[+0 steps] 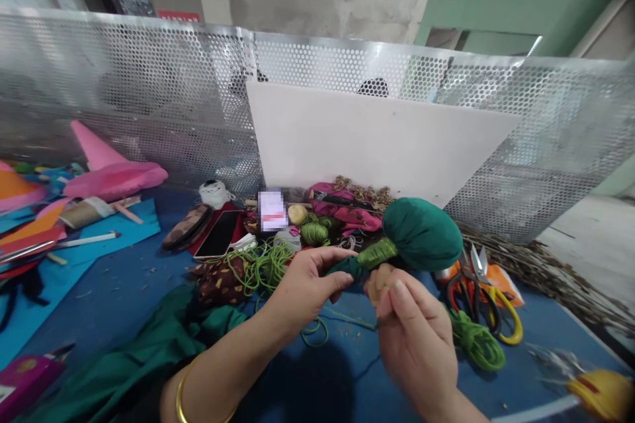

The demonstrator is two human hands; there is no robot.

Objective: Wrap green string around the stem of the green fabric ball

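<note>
A stuffed dark green cloth bundle (421, 234), round at its head, is held up above the blue table. Light green cord (378, 253) is wound tightly around its neck. My left hand (317, 281) is closed on the bundle's gathered cloth tail, to the left of the winding. Just below the neck, my right hand (414, 324) is closed in a pinch. A loose strand of the green cord runs over the table into its fingers, and what lies between the fingertips is mostly hidden.
Tangled green cord (270, 268) and a phone (218, 234) lie behind my left arm. Scissors (506, 317) and a green cord hank (479, 344) are at right. Green cloth (143, 344) spreads at left. A white board (367, 139) leans against perforated metal sheeting (149, 86).
</note>
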